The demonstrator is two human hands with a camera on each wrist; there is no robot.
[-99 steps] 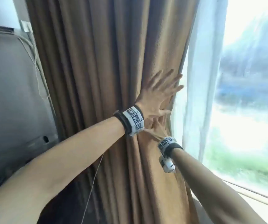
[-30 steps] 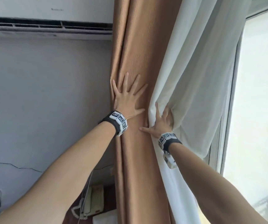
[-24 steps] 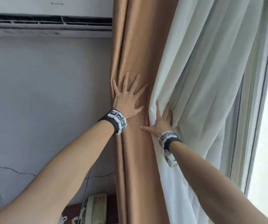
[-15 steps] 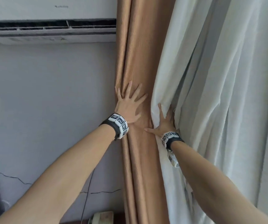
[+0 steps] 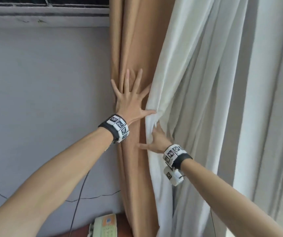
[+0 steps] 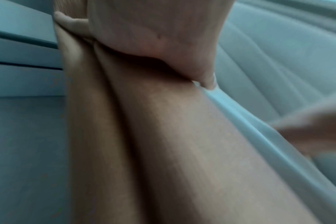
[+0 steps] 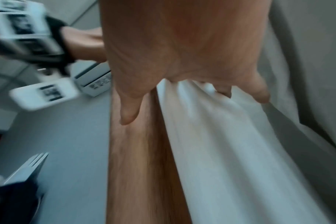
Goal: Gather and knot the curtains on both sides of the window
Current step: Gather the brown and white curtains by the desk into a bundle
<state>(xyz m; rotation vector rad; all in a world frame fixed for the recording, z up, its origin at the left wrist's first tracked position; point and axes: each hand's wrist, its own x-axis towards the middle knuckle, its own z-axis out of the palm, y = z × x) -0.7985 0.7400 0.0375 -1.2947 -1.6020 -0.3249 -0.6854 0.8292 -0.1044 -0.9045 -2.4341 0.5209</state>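
1. The fingers (image 5: 128, 82) of the left hand (image 5: 129, 101) are spread flat, pressing the bunched brown curtain (image 5: 137, 40) against the wall (image 5: 43, 100).
2. The right hand (image 5: 157, 139) curls its fingers into the edge of the white sheer curtain (image 5: 197, 82) just beside the brown one, thumb lying on brown fabric.
3. Judging by this, gathering on this side is under way; no knot shows, and the other side is out of view.
4. Only the head view shows the air conditioner (image 5: 43, 14) and telephone (image 5: 105, 226); the right wrist view alone shows the sheer bunched under the fingers (image 7: 259, 94).
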